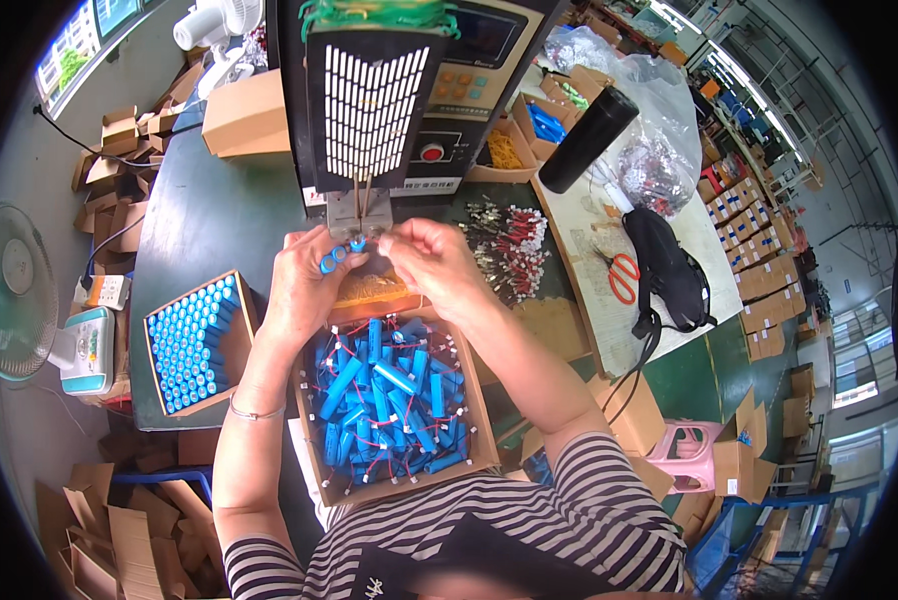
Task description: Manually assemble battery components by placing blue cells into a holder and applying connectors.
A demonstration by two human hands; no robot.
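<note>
Several blue cylindrical battery cells (333,260) are in my left hand (302,278), its fingers closed round them. One cell end (357,243) sits right under the two thin electrodes (363,205) of a black spot-welding machine (304,120). My right hand (437,262) is just to the right of the electrodes, thumb and fingers pinched together; what they hold is too small to make out. Below both hands, between my forearms, a cardboard box (482,425) holds many blue cells (394,378) with red wires and white connectors.
On the green table at left, a cardboard tray (231,375) holds upright blue cells. Wire leads with white connectors (509,245) lie right of the machine. Further right are orange-handled scissors (623,278), a black bottle (589,138) and a black pouch (669,270). A fan (19,290) stands far left.
</note>
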